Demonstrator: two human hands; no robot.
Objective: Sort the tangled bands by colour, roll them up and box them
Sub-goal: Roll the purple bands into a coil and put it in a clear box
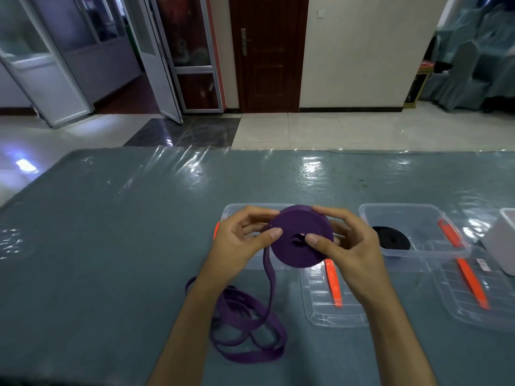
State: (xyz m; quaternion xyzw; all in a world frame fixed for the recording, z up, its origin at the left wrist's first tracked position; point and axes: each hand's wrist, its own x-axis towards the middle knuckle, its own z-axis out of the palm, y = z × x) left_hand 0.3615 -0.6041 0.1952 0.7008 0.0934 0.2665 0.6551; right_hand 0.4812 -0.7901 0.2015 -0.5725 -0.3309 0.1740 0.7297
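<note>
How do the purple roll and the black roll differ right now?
The purple roll is held in the air by the left hand and right hand; the black roll lies flat in a clear box.
The purple roll still trails loose band onto the table; the black roll shows no loose tail.
The purple roll looks larger in this view.
Both are flat bands wound into discs.

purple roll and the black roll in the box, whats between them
In the head view, the right hand gripping the purple roll fills most of that gap, then the clear box's near-left wall, behind which the black roll lies.
</note>
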